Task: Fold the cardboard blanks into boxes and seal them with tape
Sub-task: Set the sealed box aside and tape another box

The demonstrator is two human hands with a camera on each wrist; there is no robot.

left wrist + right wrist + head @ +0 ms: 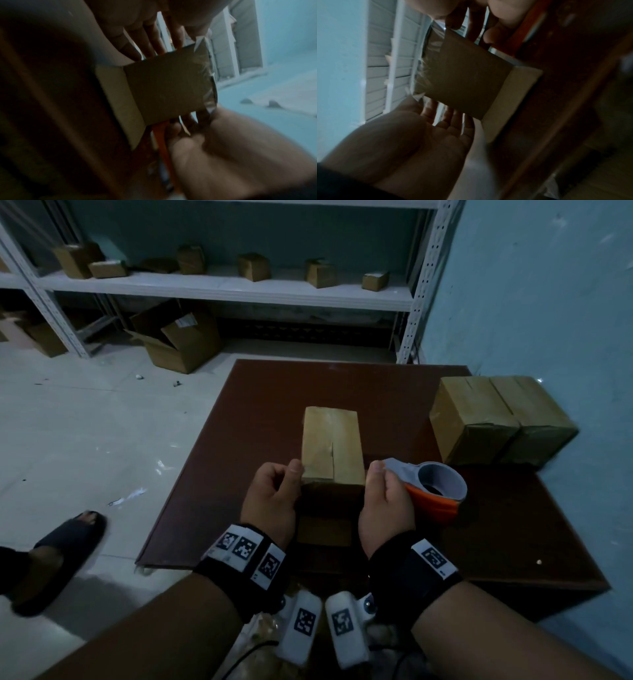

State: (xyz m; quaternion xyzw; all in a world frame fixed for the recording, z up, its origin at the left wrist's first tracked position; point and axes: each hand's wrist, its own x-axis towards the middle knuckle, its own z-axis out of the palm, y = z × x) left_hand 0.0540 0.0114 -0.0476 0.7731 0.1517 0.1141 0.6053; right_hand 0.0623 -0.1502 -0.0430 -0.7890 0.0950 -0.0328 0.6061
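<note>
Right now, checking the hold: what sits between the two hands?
The cardboard box, held between the left hand and right hand; clearest in the head view.

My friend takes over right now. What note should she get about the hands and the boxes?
Left hand: steadies the box at its near left side, thumb on the top edge.
Right hand: grips the tape dispenser beside the box's right side.
The box stands on the brown table; its top flaps are closed, with shiny tape over the near top edge.
Two finished boxes sit at the far right.
Left: check the tape, seal any open end; more blanks aren't visible.
</note>
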